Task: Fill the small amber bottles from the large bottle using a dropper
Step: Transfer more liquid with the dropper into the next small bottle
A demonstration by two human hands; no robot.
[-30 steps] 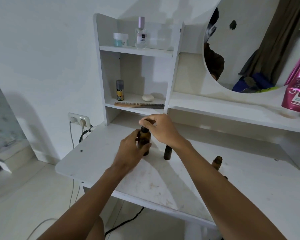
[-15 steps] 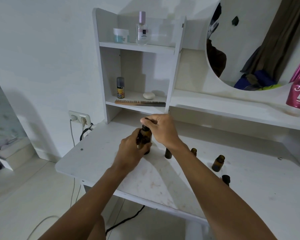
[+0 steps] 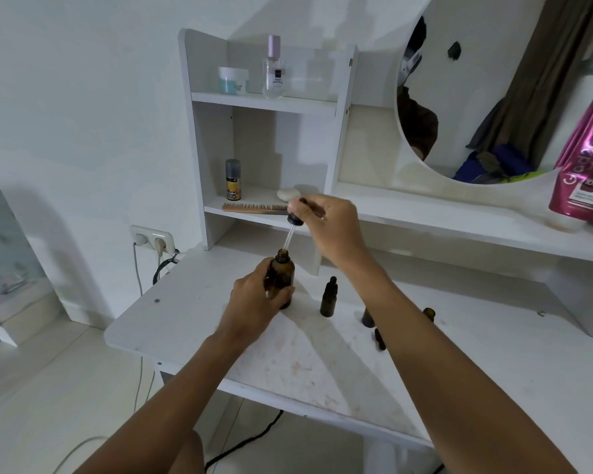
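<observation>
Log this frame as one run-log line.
left hand: grips large bottle, upright on desk | right hand: pinches dropper, tip at bottle mouth | small capped bottle: standing beside, untouched

A white dressing table (image 3: 192, 316) is standing against a plain white wall (image 3: 83, 97), with an open shelf unit (image 3: 199, 131) rising at its far left and a round mirror (image 3: 476, 97) hanging to the right. A double socket (image 3: 152, 237) is sitting low on the left wall, cables (image 3: 137, 268) trailing to a pale floor (image 3: 31, 388) that is looking tiled, perhaps.
</observation>
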